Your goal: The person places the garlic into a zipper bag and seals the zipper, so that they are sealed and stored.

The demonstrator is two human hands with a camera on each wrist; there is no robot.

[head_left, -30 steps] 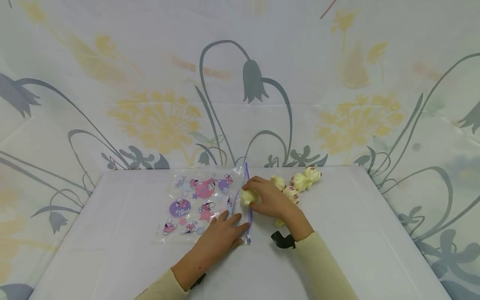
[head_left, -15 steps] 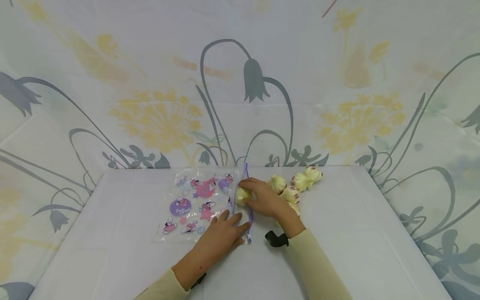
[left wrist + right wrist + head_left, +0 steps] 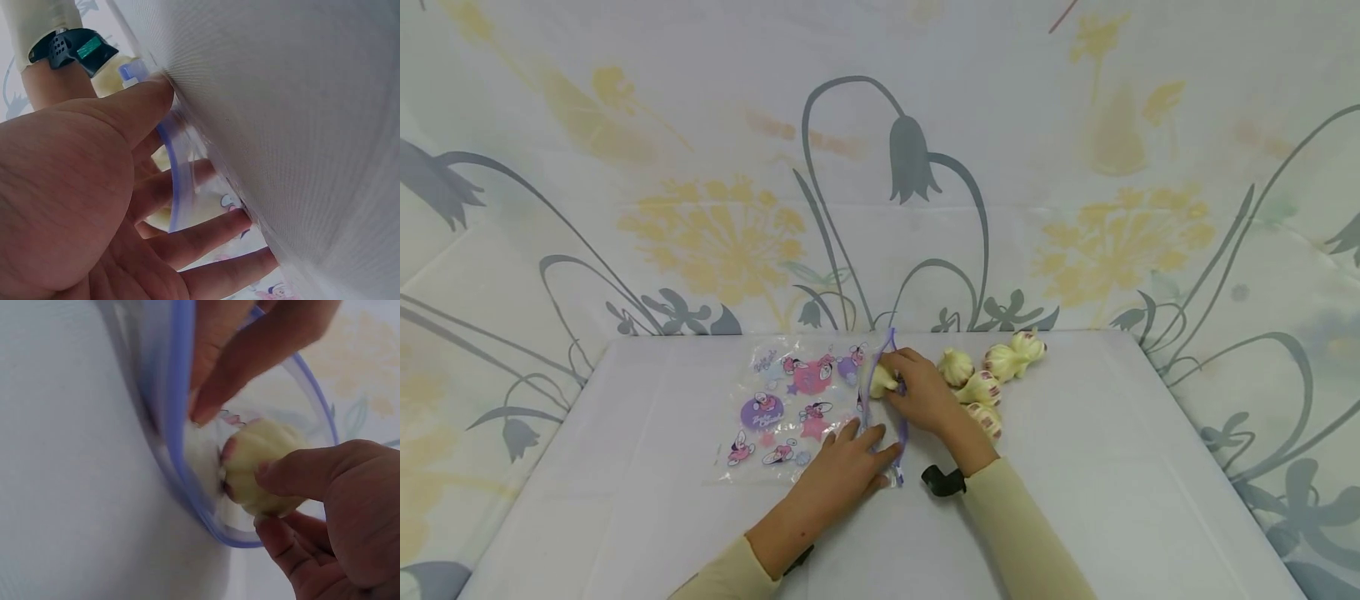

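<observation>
A clear zip bag (image 3: 831,417) printed with pink and purple cartoon figures lies flat, its purple-edged mouth spread apart on the right. My right hand (image 3: 922,393) pinches a pale garlic bulb (image 3: 265,464) between thumb and fingers, just inside that mouth. My left hand (image 3: 846,467) rests on the bag's near right part with its fingers extended and spread. The left wrist view shows those fingers (image 3: 203,237) touching the plastic and the tabletop. Right of the bag, several more garlic bulbs (image 3: 956,367) sit in a loose cluster.
The white table (image 3: 1112,475) reaches back to a hanging cloth (image 3: 1000,108) with grey and yellow flowers. A dark wrist camera (image 3: 943,481) sits on the right wrist, near the bag's front right corner.
My right hand has moved left with the garlic bulb, from the edge of the bag's mouth to inside it. The left hand has stayed in place.
</observation>
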